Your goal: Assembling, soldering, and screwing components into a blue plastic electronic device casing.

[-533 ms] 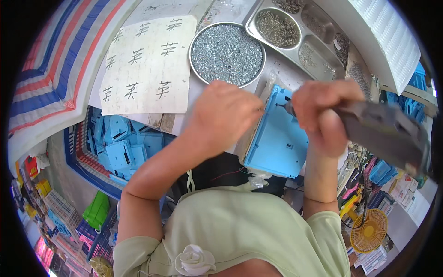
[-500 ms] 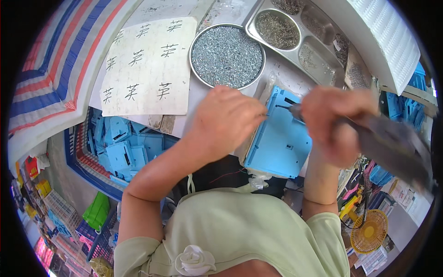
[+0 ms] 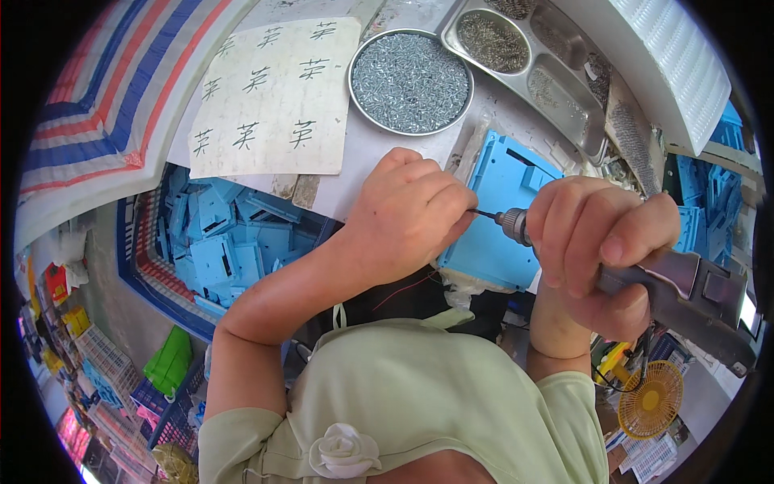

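Tabletop (image 3: 361, 147) bears bowl (image 3: 411, 133) of screws (image 3: 411, 81) near blue panel (image 3: 501, 179).

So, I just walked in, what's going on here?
A person is working with both hands at a bench. The right hand grips a dark power driver, its thin bit reaching the left hand; what that hand holds, if anything, is hidden. Below lies a blue plastic panel. Small metal pieces fill a round bowl beyond, and more blue parts lie in a basket at left.
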A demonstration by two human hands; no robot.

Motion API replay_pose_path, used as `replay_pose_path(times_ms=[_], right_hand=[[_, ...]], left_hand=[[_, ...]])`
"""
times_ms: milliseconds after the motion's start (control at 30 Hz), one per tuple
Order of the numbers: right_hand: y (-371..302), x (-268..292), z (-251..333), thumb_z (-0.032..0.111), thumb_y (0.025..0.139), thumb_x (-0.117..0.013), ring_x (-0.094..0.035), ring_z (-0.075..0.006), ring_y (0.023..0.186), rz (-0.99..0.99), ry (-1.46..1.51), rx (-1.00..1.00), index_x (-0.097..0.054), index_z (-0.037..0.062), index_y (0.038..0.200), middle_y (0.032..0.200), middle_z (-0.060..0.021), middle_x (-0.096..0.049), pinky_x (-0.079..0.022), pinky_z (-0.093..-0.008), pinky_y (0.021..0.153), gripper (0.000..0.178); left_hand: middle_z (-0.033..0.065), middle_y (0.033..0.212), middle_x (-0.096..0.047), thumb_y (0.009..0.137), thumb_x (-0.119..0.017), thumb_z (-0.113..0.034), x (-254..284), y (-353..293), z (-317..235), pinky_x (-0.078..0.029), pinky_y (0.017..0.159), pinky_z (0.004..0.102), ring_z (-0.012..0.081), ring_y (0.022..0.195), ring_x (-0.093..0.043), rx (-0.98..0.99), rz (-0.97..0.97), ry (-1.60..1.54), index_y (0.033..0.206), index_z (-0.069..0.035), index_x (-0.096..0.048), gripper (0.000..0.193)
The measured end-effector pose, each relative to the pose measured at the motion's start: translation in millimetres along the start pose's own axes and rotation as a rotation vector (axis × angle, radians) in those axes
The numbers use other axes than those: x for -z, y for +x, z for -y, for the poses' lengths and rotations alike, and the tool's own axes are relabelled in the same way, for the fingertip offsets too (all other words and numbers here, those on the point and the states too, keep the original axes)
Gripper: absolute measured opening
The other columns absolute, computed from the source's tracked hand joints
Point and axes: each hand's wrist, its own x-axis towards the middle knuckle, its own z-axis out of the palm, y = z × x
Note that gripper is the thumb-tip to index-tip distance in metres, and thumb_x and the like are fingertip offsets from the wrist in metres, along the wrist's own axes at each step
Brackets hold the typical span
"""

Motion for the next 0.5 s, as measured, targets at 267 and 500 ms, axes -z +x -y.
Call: replay_pose_path(times_ms=[267,500], right_hand=[[-10.9,-6.3,7.1,0.033,0.098,-0.062,-0.053,-0.01,0.051,-0.01,-0.015,0.009,-0.052,0.0131,0.105,0.065,0.0055,-0.057,-0.041,-0.0289,0.052,0.024],[-14.1,-12.5,10.4,0.033,0.099,-0.061,-0.052,-0.0098,0.052,-0.043,-0.028,-0.017,-0.052,0.0128,0.106,0.065,0.0057,-0.056,-0.04,-0.0288,0.053,0.023]], left_hand=[[0.0036,0.083,-0.066,0.072,-0.082,-0.011,8.9,-20.1,-1.7,-0.042,0.077,0.0388,0.0251,0.075,-0.061,0.126,0.135,0.123,0.092,-0.011,-0.066,0.026],[0.0008,0.09,-0.067,0.073,-0.082,-0.013,0.5,-16.2,-6.5,-0.039,0.084,0.0403,0.0212,0.083,-0.061,0.069,0.047,0.016,0.091,-0.011,-0.067,0.023]])
